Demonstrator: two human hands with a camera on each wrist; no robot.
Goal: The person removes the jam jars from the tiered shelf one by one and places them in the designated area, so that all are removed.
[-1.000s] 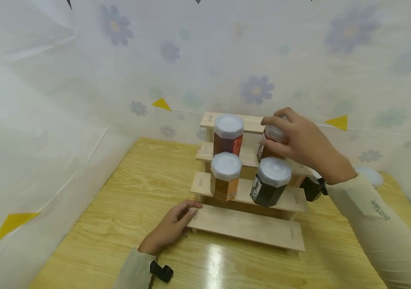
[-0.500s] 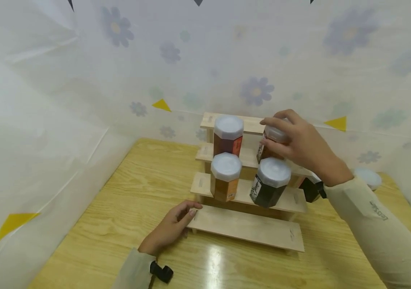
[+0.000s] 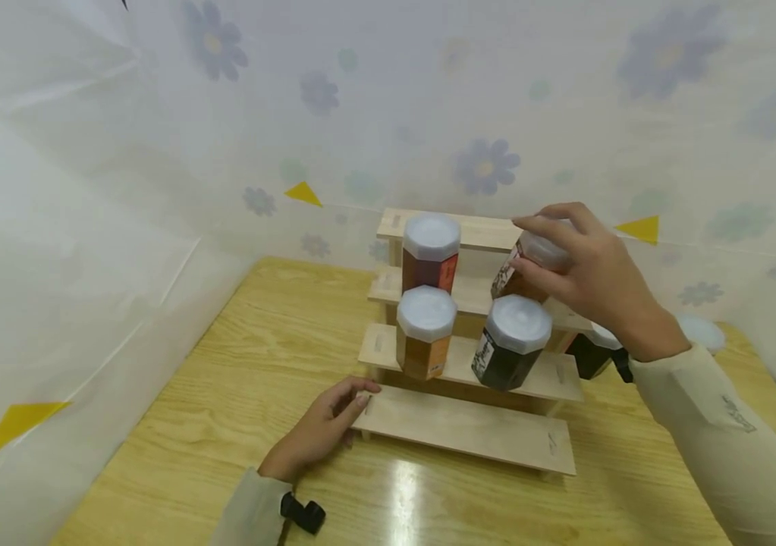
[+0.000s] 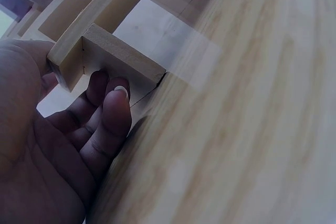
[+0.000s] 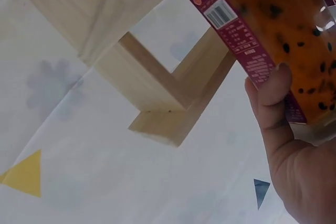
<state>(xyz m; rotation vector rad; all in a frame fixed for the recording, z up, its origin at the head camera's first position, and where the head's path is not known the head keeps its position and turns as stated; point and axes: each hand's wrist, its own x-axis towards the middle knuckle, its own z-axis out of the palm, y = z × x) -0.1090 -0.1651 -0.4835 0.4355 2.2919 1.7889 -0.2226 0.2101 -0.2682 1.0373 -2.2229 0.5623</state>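
My right hand holds a jar by its pale lid, at the right end of a stepped wooden display rack. The jar leans to the right; the right wrist view shows orange contents with black seeds and a purple label. Whether its base touches the shelf is hidden. My left hand grips the left end of the lowest step, the thumb above and the fingers curled beneath, beside the support. Other jars stand on the rack: a dark red one, an amber one and a black one.
Behind my right wrist, a dark jar and another pale lid stand on the wood-grain table. A flower-patterned sheet hangs close behind the rack and along the left side.
My right hand has shifted to the right, and the jar in it has gone from nearly upright to tilted. The left hand stays where it was.
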